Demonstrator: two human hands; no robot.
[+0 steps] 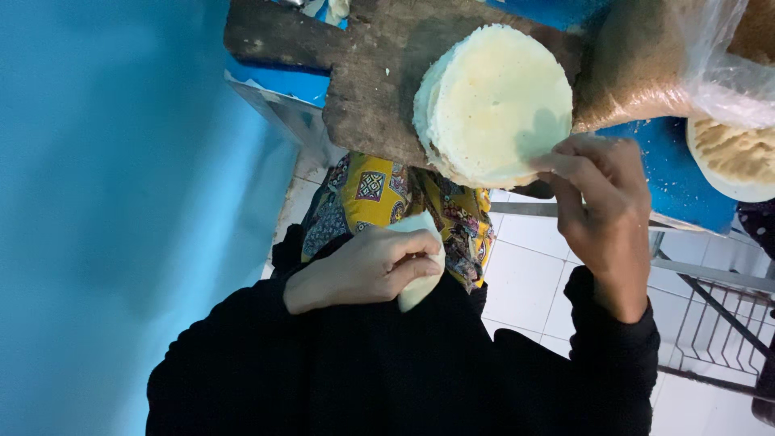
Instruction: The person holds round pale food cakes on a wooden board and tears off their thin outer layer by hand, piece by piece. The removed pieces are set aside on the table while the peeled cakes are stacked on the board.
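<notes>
Head view is showing the right hand [601, 206] pinching the near edge of the top round in a stack of pale dough wrappers [494, 103] — the stack is sitting on a dark wooden board [367, 77]. Lower down, the left hand [367, 266] is closing its fingers around a folded white wrapper piece [420, 282], holding it over the patterned yellow cloth [379, 194] — well apart from the stack.
</notes>
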